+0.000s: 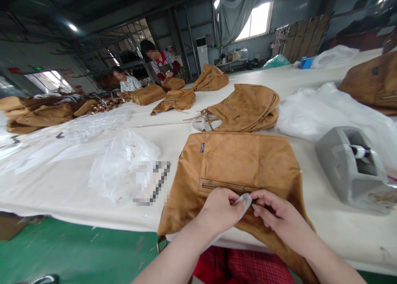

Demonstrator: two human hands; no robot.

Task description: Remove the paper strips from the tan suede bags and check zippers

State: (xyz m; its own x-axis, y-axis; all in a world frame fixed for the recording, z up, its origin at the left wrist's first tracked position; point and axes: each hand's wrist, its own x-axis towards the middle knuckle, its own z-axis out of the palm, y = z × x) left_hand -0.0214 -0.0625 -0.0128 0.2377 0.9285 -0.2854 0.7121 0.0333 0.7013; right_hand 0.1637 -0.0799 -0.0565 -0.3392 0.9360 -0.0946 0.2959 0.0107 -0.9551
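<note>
A tan-brown bag lies flat before me at the table's front edge, with a dark-trimmed zip across its panel and a small dark label at its upper left. Over its lower half, just below the zip, my left hand pinches a strip of thin white wrapping material. The fingertips of my right hand meet the same strip from the other side, closed together on its edge. Part of the strip trails down beneath my left wrist. Whether it is foam sheet or paper, I cannot tell.
A grey tape dispenser stands at the right, near crumpled clear plastic. More plastic bags lie left, beside a blurred-out flat object. Another brown bag lies behind mine. Two people work at the far side.
</note>
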